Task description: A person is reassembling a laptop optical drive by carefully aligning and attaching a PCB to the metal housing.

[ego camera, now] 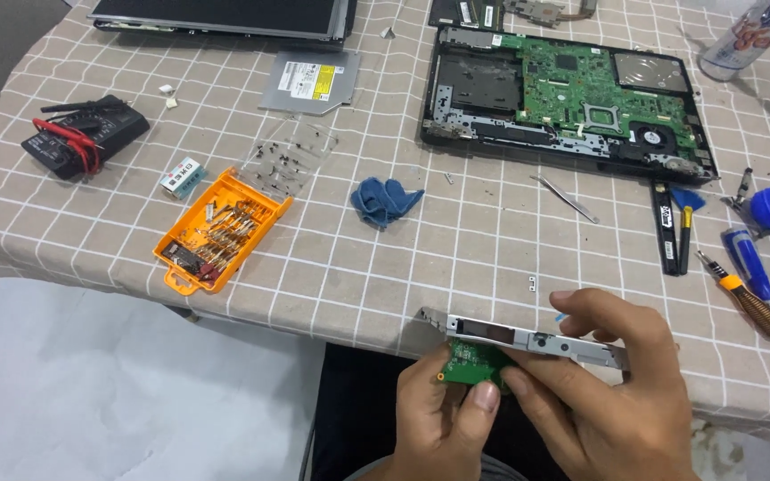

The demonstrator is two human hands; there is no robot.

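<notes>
A slim metal drive caddy (536, 340) with a small green circuit board (471, 363) was held at the near table edge, fingers of the left hand (443, 414) and right hand (603, 392) closed around both. The board appeared to be in the middle of being worked at the caddy. A steady pinch and careful alignment of the 2 parts would likely be required.
</notes>
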